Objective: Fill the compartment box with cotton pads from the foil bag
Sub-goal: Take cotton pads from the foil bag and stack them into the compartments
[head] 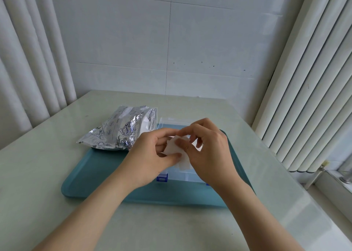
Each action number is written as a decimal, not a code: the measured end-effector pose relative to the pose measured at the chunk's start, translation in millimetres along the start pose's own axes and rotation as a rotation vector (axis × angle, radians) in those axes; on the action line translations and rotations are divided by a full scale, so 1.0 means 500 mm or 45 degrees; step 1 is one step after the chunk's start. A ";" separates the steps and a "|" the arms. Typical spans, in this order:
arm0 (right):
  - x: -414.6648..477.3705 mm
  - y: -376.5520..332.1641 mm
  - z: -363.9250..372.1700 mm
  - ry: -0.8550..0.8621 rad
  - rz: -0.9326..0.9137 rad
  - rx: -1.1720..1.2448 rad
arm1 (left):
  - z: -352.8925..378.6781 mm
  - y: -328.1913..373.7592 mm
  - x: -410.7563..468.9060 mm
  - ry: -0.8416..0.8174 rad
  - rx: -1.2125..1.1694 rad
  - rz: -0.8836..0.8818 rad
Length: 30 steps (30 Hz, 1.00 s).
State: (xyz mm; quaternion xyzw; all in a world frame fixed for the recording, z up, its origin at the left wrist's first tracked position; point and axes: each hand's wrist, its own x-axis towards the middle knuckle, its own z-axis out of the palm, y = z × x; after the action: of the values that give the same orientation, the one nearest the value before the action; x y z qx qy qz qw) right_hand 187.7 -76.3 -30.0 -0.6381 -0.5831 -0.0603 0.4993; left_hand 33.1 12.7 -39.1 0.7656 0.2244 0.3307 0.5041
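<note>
While the left hand (150, 155) and right hand (207, 151) together pinch a small stack of white square cotton pads (176, 150) at frame centre, the clear plastic compartment box (182, 175) sits beneath them on the teal tray (91, 176); the crinkled silver foil bag (120, 130) lies open-mouthed left of centre.

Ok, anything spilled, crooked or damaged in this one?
Nothing serious. The foil bag lies on its side, overhanging the far-left corner of the tray, mouth open toward the compartment box, but no pads lie loose. The cotton pads pinched by the left hand and right hand over the box are fanned unevenly.
</note>
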 end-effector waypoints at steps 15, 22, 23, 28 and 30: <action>0.019 0.016 -0.022 0.151 0.394 0.668 | -0.010 -0.019 0.014 0.258 0.017 -0.029; -0.001 0.007 -0.002 -0.192 0.165 0.306 | -0.015 -0.017 0.014 0.161 -0.036 0.033; -0.001 0.010 0.002 -0.152 0.159 0.262 | -0.015 -0.017 0.014 0.146 -0.039 0.033; 0.003 0.020 0.006 -0.005 0.253 0.303 | -0.014 -0.014 0.012 0.096 -0.100 0.024; 0.002 0.014 0.007 -0.020 0.271 0.323 | -0.012 -0.013 0.011 0.077 -0.158 0.012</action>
State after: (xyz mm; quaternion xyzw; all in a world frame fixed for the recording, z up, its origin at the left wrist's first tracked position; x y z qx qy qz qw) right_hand 192.0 -72.0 -35.0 -0.6287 -0.5189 0.0720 0.5747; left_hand 32.3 23.0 -41.8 0.7236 0.2149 0.3694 0.5420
